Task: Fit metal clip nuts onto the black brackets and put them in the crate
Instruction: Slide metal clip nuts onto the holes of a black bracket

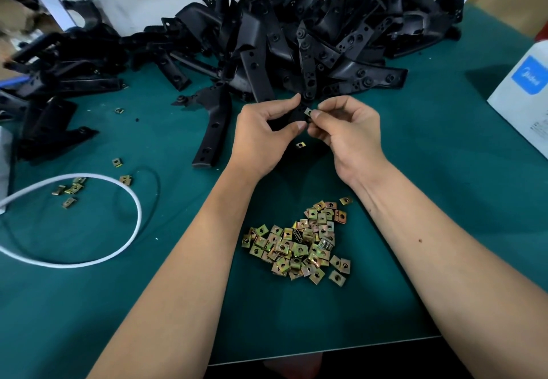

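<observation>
My left hand (264, 138) grips a black bracket (292, 116) above the green table, thumb and fingers curled round its end. My right hand (347, 129) pinches a brass-coloured clip nut (308, 111) against the bracket's edge. A heap of loose clip nuts (299, 245) lies near me between my forearms. One single nut (300, 145) lies under my hands. A big pile of black brackets (296, 38) fills the far middle of the table. No crate is in view.
More black brackets (59, 82) lie at the far left, and one long bracket (212, 129) sits left of my hands. A white cable loop (89, 257) with a few stray nuts (71, 189) is at the left. A white box (525, 97) stands at the right edge.
</observation>
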### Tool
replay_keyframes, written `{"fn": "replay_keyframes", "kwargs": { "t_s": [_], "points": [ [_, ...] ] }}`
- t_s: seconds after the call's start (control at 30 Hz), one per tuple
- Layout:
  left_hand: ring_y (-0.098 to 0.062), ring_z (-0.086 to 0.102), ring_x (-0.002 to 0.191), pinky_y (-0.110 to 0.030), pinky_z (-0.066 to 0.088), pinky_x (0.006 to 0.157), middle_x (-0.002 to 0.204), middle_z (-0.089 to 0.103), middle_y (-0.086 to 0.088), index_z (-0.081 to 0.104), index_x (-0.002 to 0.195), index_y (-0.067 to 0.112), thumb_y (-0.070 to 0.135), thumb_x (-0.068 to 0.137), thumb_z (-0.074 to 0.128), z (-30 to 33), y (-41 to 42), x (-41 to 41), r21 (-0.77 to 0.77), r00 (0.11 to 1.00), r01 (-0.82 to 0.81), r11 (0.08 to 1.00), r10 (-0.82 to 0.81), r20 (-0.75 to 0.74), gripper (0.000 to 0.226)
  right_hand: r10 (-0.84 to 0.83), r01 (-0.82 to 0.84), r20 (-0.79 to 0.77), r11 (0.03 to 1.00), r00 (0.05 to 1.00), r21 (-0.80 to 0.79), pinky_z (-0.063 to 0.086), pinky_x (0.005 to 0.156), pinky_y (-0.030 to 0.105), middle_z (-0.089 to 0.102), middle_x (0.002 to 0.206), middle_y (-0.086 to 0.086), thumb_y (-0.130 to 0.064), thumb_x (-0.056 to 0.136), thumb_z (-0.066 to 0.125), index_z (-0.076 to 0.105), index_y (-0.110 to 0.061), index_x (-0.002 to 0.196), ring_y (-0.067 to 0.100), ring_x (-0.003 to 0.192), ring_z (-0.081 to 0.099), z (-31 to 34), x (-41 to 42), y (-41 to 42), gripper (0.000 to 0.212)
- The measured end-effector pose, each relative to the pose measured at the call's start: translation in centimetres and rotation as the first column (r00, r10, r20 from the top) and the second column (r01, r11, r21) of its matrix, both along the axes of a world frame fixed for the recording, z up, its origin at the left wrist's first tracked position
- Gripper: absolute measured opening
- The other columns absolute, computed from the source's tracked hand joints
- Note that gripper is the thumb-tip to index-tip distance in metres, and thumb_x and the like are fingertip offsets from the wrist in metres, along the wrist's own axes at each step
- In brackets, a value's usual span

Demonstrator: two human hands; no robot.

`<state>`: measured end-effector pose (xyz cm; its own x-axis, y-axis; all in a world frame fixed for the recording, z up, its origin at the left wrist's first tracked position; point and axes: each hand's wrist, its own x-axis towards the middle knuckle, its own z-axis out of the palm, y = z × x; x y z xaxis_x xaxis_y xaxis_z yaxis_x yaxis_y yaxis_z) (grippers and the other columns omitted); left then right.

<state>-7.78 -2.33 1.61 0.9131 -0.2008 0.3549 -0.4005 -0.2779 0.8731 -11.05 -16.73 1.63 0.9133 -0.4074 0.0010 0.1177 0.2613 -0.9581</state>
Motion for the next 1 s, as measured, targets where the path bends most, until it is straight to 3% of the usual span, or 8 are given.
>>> {"fn": "replay_keyframes", "kwargs": {
  "t_s": [0.1, 0.5, 0.67, 0.8, 0.87, 1.0],
  "points": [
    [-0.006, 0.066, 0.120, -0.030, 0.049, 0.110, 0.123, 0.073, -0.003, 0.073, 0.123, 0.007, 0.003, 0.081, 0.085, -0.2, -0.4, 0.0, 0.011, 1.000, 0.012, 1.000, -0.012, -0.020, 0.044, -0.014, 0.014, -0.007, 1.000, 1.000, -0.021, 0.054, 0.059, 0.024, 0.066, 0.076, 0.011, 0.012, 0.086, 0.071, 0.065, -0.007, 0.083, 0.016, 0.055, 0.062, 0.0, 0.1, 0.0, 0.021],
    [-0.010, 0.068, 0.117, -0.036, 0.052, 0.108, 0.119, 0.075, -0.004, 0.073, 0.124, 0.007, 0.003, 0.081, 0.085, -0.1, 0.2, 0.0, -0.003, 0.997, 0.059, 0.998, -0.060, -0.055, 0.045, 0.048, -0.048, -0.008, 0.998, 0.999, -0.028, 0.051, 0.056, 0.025, 0.067, 0.065, 0.004, 0.009, 0.088, 0.071, 0.057, -0.009, 0.101, 0.017, 0.057, 0.061, -0.4, 0.2, -0.3, 0.026],
    [-0.001, 0.065, 0.118, -0.030, 0.050, 0.108, 0.122, 0.073, 0.004, 0.074, 0.125, 0.014, 0.010, 0.081, 0.086, 0.8, -0.5, -0.7, 0.059, 1.000, 0.023, 0.998, -0.022, -0.015, 0.047, 0.015, -0.014, -0.016, 0.999, 1.000, 0.040, 0.052, 0.059, 0.025, 0.068, 0.074, 0.004, 0.005, 0.092, 0.069, 0.059, -0.007, 0.110, 0.014, 0.062, 0.063, 0.1, -0.2, 0.0, 0.023],
    [0.000, 0.066, 0.115, -0.030, 0.052, 0.106, 0.118, 0.075, 0.008, 0.073, 0.125, 0.016, 0.010, 0.086, 0.080, 2.2, -3.6, -2.6, -0.076, 1.000, 0.028, 0.997, -0.029, -0.007, 0.040, 0.037, -0.041, 0.026, 0.977, 0.999, 0.207, 0.058, 0.080, 0.034, 0.072, 0.108, 0.010, -0.022, 0.101, 0.065, 0.064, -0.011, 0.113, 0.019, 0.095, 0.071, 1.4, -1.5, -0.7, 0.016],
    [-0.003, 0.067, 0.116, -0.030, 0.051, 0.107, 0.119, 0.075, 0.005, 0.072, 0.126, 0.013, 0.006, 0.087, 0.077, 3.3, -6.0, -3.9, -0.188, 0.997, 0.079, 0.979, -0.081, -0.003, 0.039, 0.081, -0.095, 0.055, 0.935, 0.995, 0.342, 0.059, 0.088, 0.038, 0.074, 0.115, 0.008, -0.043, 0.105, 0.055, 0.065, -0.015, 0.117, 0.020, 0.106, 0.072, 2.3, -2.8, -2.2, 0.032],
    [-0.008, 0.067, 0.118, -0.030, 0.050, 0.107, 0.122, 0.074, -0.003, 0.068, 0.128, 0.004, -0.001, 0.083, 0.074, 5.5, -12.2, -7.3, -0.224, 0.955, 0.295, 0.929, -0.279, 0.101, 0.046, 0.080, -0.188, 0.202, 0.779, 0.976, 0.598, 0.053, 0.104, 0.040, 0.074, 0.115, 0.011, -0.067, 0.097, 0.050, 0.071, -0.013, 0.116, 0.027, 0.114, 0.070, 4.1, -6.9, -7.5, 0.060]
  ]
}}
